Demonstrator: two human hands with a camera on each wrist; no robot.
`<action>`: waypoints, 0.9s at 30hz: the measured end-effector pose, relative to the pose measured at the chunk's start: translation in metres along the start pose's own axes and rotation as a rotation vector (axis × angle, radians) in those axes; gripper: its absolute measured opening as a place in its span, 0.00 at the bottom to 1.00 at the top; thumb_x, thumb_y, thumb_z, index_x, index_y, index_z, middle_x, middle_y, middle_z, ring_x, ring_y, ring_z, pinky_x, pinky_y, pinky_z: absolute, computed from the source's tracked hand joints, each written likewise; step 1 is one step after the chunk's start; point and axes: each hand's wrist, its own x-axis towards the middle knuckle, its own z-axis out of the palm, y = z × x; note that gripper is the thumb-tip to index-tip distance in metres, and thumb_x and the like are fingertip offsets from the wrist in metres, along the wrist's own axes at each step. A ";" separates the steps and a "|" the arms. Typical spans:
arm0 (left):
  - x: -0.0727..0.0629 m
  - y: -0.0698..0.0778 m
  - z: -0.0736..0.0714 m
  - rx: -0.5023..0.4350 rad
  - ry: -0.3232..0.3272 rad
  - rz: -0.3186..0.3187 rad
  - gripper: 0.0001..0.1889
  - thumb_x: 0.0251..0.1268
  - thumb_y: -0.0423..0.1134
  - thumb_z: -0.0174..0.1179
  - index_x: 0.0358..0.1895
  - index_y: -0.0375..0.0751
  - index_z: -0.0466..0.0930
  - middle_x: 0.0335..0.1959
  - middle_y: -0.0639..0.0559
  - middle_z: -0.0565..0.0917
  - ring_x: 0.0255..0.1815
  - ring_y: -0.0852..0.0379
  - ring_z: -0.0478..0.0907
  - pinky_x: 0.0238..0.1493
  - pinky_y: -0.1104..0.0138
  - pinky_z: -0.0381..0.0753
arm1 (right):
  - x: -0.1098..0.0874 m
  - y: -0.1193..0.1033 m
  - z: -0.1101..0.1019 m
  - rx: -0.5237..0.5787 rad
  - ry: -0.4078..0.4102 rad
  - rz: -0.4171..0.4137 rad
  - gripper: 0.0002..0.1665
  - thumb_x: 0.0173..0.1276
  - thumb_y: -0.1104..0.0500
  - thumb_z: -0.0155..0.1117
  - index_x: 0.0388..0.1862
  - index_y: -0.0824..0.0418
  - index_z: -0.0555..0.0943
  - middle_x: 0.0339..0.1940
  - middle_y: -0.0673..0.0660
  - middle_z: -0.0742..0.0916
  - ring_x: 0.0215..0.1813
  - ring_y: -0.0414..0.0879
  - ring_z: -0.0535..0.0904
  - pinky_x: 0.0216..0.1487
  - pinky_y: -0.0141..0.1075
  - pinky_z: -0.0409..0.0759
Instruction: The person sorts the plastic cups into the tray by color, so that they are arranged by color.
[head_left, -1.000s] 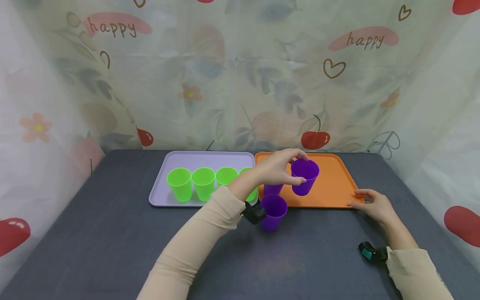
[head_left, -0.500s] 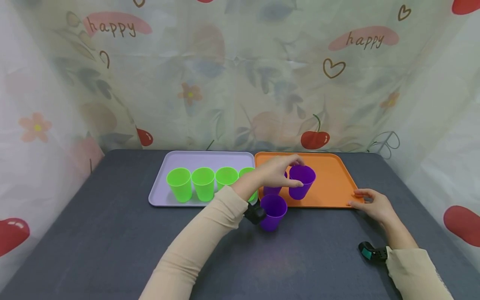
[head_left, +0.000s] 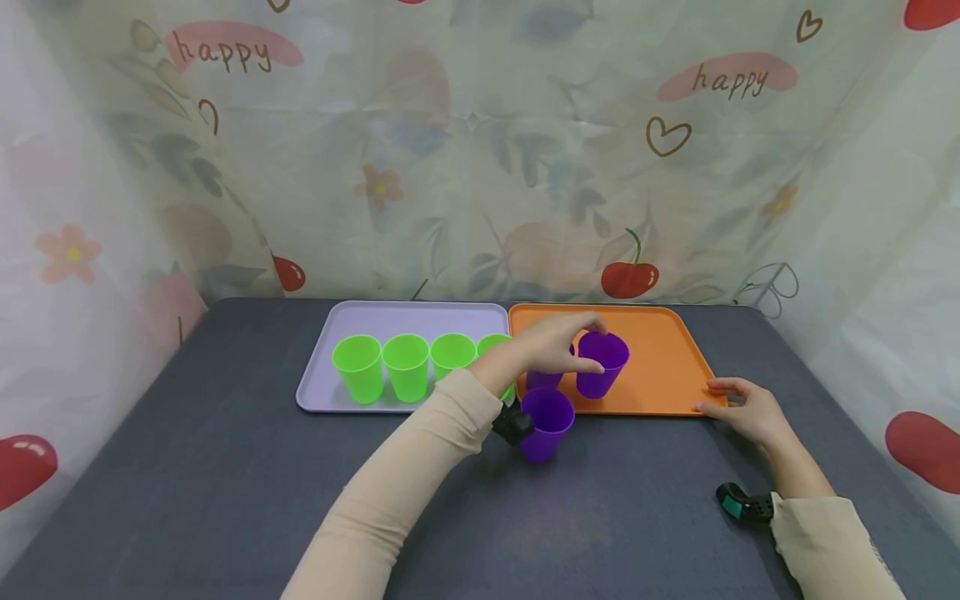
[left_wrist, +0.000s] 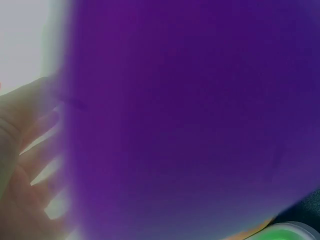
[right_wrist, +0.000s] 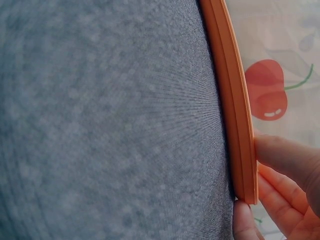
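My left hand (head_left: 555,343) holds a purple cup (head_left: 607,362) on the orange tray (head_left: 660,367), thumb at the near side and fingers at the back of its rim. A second purple cup (head_left: 543,380) stands left of it, partly hidden by that hand. Under the left wrist, a third purple cup (head_left: 547,425) is on the table just before the tray. Blurred purple plastic (left_wrist: 190,115) fills most of the left wrist view, hiding the fingertips. My right hand (head_left: 750,412) pinches the tray's near right corner, thumb and fingers at its rim (right_wrist: 240,150).
Several green cups (head_left: 360,371) stand in a row on the lilac tray (head_left: 322,367), which adjoins the orange one on the left. The left forearm partly covers the rightmost. Both trays lie on a dark grey table (head_left: 225,467) before a patterned curtain (head_left: 472,167).
The held purple cup came down and a little left with my left hand, then nearly stopped beside the other one on the tray. My right hand stays at the tray's corner.
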 end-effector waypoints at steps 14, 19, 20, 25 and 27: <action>0.001 -0.004 0.004 0.046 -0.023 -0.038 0.25 0.60 0.49 0.61 0.58 0.46 0.68 0.60 0.52 0.76 0.58 0.57 0.74 0.60 0.67 0.71 | 0.000 0.000 0.000 -0.003 0.004 -0.002 0.40 0.63 0.45 0.62 0.64 0.71 0.65 0.63 0.75 0.70 0.62 0.68 0.64 0.51 0.50 0.71; 0.000 -0.004 0.005 0.073 -0.031 -0.059 0.25 0.60 0.50 0.61 0.58 0.48 0.69 0.59 0.53 0.77 0.58 0.57 0.74 0.58 0.64 0.70 | 0.000 0.000 0.000 -0.003 0.005 -0.005 0.40 0.63 0.45 0.62 0.64 0.72 0.65 0.62 0.75 0.70 0.62 0.68 0.64 0.51 0.50 0.71; 0.000 -0.004 0.005 0.080 -0.032 -0.061 0.24 0.60 0.51 0.61 0.58 0.48 0.69 0.59 0.53 0.77 0.58 0.57 0.74 0.58 0.63 0.70 | 0.000 0.000 0.000 -0.002 0.005 -0.007 0.40 0.63 0.46 0.62 0.64 0.72 0.65 0.62 0.75 0.71 0.62 0.68 0.64 0.51 0.50 0.71; 0.000 -0.004 0.008 0.106 -0.034 -0.072 0.24 0.60 0.52 0.61 0.57 0.49 0.69 0.55 0.54 0.79 0.56 0.57 0.74 0.56 0.62 0.69 | -0.001 0.000 0.000 -0.001 0.007 -0.012 0.39 0.64 0.46 0.62 0.63 0.72 0.65 0.62 0.75 0.71 0.62 0.68 0.64 0.52 0.51 0.71; 0.000 -0.004 0.009 0.108 -0.034 -0.075 0.24 0.60 0.52 0.60 0.57 0.49 0.70 0.55 0.54 0.79 0.57 0.56 0.73 0.57 0.61 0.68 | 0.000 0.000 0.000 -0.001 0.007 -0.010 0.39 0.64 0.46 0.62 0.63 0.72 0.65 0.62 0.75 0.71 0.62 0.68 0.64 0.52 0.52 0.71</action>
